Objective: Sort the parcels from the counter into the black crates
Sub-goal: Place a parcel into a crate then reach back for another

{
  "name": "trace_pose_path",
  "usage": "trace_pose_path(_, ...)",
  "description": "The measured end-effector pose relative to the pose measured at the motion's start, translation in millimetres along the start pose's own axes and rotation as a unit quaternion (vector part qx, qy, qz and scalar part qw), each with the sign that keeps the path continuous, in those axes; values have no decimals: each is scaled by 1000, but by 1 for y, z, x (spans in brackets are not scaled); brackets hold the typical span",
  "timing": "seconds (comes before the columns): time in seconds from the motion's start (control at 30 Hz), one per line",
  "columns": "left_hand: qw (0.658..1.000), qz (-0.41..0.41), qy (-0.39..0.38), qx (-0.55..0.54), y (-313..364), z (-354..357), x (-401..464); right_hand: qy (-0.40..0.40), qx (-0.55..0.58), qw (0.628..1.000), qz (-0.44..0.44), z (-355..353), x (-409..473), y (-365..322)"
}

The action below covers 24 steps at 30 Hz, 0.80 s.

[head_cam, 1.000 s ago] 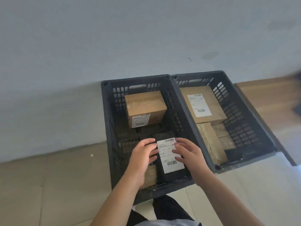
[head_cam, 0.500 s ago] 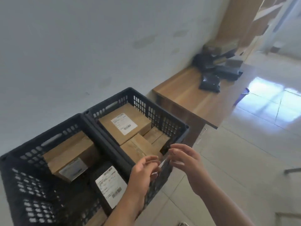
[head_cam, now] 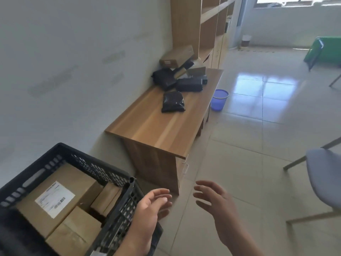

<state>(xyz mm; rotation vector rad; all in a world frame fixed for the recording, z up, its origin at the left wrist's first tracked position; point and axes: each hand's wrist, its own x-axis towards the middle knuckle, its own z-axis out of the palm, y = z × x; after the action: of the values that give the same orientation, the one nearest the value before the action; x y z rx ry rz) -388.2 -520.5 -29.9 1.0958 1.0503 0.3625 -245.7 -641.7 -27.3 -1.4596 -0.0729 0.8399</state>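
A black crate (head_cam: 77,159) sits at the lower left, filled with several brown cardboard parcels; the top one (head_cam: 55,196) carries a white label. My left hand (head_cam: 149,209) hovers over the crate's right rim, fingers relaxed and empty. My right hand (head_cam: 215,204) is held over the floor beside it, fingers spread and empty. On the wooden counter (head_cam: 162,130) ahead lie a black bagged parcel (head_cam: 173,102), more black parcels (head_cam: 188,84) behind it and a brown box (head_cam: 176,56) at the far end.
A blue waste bin (head_cam: 219,97) stands on the tiled floor right of the counter. A grey chair (head_cam: 324,174) is at the right edge. Wooden shelving (head_cam: 208,24) rises behind the counter. A green object (head_cam: 324,50) sits far right.
Both hands have let go of the labelled black parcel in the left crate and lifted away empty. My view has swung right, from the crates toward the counter.
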Motion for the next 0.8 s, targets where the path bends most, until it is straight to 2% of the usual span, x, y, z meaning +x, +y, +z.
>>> trace_pose_path(0.27, 1000, -7, -16, 9, 47, 66, 106, 46, 20, 999, 10, -21, 118, -45)
trace_pose_path(0.53, 998, -2, -70, 8, 135, 145, 245, 69, -40, 997, 8, -27, 241, -138)
trace_pose_path(0.8, 995, -22, -93, 38, 192, 225, 349, 115, 16, 993, 18, -66, 340, -188)
